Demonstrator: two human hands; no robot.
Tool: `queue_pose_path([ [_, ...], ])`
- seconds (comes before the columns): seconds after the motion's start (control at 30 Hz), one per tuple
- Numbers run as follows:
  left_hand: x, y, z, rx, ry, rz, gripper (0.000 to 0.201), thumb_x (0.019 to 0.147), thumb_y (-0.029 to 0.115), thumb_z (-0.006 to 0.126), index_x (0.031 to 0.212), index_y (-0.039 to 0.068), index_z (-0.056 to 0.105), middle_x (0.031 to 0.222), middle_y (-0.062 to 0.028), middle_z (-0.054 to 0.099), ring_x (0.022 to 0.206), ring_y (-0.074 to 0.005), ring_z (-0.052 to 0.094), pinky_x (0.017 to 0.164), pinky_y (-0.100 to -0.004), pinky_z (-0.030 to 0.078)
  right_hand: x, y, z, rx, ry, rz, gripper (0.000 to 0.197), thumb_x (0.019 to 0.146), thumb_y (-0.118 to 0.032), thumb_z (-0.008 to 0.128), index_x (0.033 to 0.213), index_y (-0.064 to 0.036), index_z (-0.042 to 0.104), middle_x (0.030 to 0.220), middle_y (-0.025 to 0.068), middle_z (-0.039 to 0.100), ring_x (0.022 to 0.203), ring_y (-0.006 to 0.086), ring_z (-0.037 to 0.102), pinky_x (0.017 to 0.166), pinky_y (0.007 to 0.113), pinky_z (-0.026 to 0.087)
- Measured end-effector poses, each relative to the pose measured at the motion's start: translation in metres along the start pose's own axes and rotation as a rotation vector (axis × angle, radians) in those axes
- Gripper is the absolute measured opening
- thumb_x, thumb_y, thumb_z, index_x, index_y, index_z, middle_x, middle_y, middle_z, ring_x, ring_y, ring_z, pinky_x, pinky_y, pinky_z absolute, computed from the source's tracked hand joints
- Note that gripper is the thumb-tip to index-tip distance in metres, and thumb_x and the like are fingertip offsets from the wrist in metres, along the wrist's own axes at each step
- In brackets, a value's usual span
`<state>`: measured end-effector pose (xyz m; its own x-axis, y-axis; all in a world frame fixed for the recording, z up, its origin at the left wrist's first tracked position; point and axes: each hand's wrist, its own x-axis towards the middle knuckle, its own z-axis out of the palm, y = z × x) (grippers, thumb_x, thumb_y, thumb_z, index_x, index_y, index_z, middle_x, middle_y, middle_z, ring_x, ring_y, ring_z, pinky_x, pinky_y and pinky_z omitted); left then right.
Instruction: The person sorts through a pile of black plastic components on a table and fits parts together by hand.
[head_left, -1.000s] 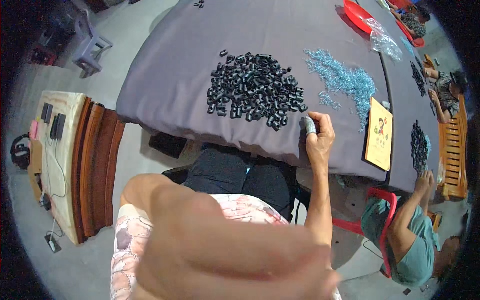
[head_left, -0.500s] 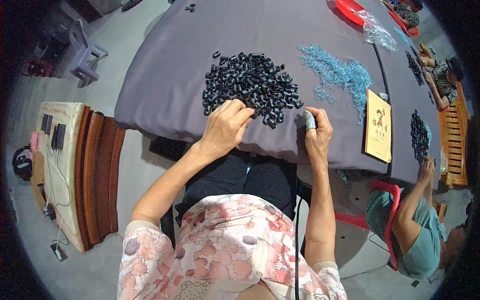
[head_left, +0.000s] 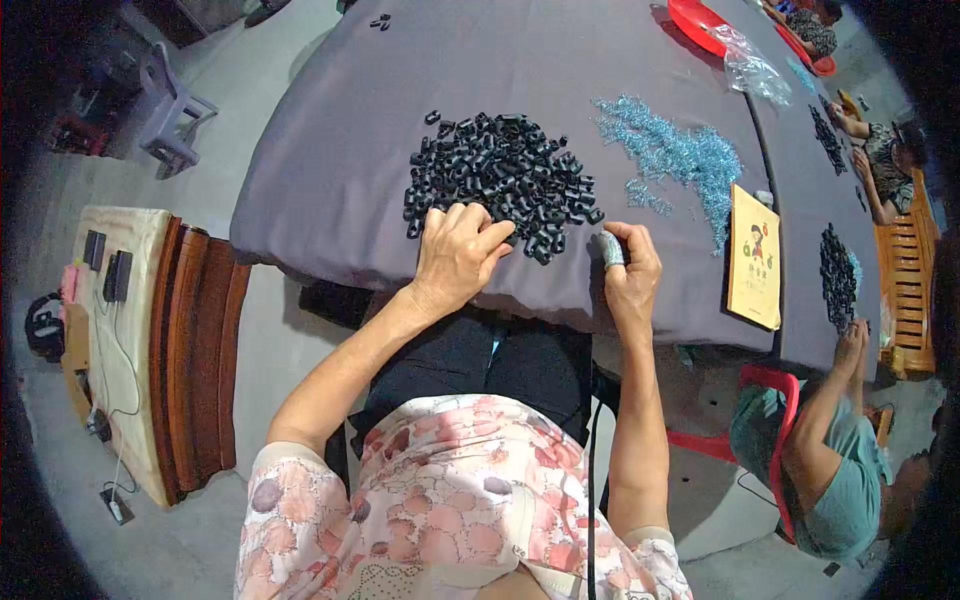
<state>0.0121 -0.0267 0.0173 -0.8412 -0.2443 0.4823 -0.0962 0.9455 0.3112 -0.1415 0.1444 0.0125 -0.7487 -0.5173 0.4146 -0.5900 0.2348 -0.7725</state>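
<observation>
A long table draped in grey cloth (head_left: 330,190) stretches ahead of you, over a concrete floor. Your left hand (head_left: 455,255) lies palm-down at the near edge of the heap of small black rings (head_left: 500,180), fingers curled onto the nearest pieces. Your right hand (head_left: 628,270) rests on the cloth just right of the heap, loosely clenched, one wrapped fingertip raised. Pale blue bits (head_left: 675,155) lie scattered beyond.

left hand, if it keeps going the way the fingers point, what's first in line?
The left hand points up and to the right across the grey tablecloth, its fingertips already at the near edge of the pile of small black rings. That pile would be met first. Whether the fingertips already touch it cannot be told.
</observation>
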Motion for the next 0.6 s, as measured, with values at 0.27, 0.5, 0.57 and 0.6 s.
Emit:
queue_pose_path([
  [0.27, 0.0046, -0.0021, 0.0065, 0.009, 0.088, -0.04, 0.02, 0.074, 0.017, 0.068, 0.092, 0.009, 0.063, 0.08, -0.0023, 0.052, 0.077, -0.0196, 0.05, 0.068, -0.0342, 0.032, -0.001, 0.0046, 0.0003, -0.022, -0.004, -0.018, 0.029, 0.067, 0.01, 0.044, 0.09, -0.0004, 0.059, 0.081, 0.0127, 0.054, 0.073, 0.0272, 0.057, 0.067, 0.033, 0.046],
  [0.5, -0.0003, -0.0058, 0.0064, -0.083, 0.091, -0.03, 0.016, 0.074, 0.013, 0.067, 0.088, 0.009, 0.061, 0.085, -0.0028, 0.053, 0.081, -0.0197, 0.051, 0.07, -0.0344, 0.032, -0.0014, -0.0012, -0.0008, -0.018, -0.011, 0.001, 0.029, 0.067, 0.009, 0.045, 0.09, -0.0004, 0.059, 0.081, 0.0128, 0.055, 0.074, 0.0276, 0.057, 0.068, 0.034, 0.046],
  [0.57, -0.0009, -0.0056, 0.0057, -0.097, 0.09, -0.014, 0.015, 0.074, 0.013, 0.067, 0.087, 0.009, 0.061, 0.085, -0.0028, 0.053, 0.081, -0.0196, 0.051, 0.071, -0.0345, 0.032, -0.0007, -0.0005, -0.0006, -0.007, -0.014, 0.005, 0.028, 0.067, 0.009, 0.046, 0.09, -0.0004, 0.059, 0.081, 0.0128, 0.055, 0.074, 0.0278, 0.057, 0.068, 0.034, 0.045],
  [0.6, -0.0014, -0.0053, 0.0059, -0.107, 0.095, -0.02, 0.015, 0.074, 0.012, 0.067, 0.087, 0.009, 0.061, 0.085, -0.0028, 0.053, 0.082, -0.0195, 0.051, 0.071, -0.0345, 0.032, -0.0006, 0.0017, -0.0005, -0.015, -0.017, -0.002, 0.028, 0.067, 0.009, 0.046, 0.09, -0.0005, 0.059, 0.082, 0.0129, 0.055, 0.074, 0.028, 0.056, 0.068, 0.034, 0.045],
])
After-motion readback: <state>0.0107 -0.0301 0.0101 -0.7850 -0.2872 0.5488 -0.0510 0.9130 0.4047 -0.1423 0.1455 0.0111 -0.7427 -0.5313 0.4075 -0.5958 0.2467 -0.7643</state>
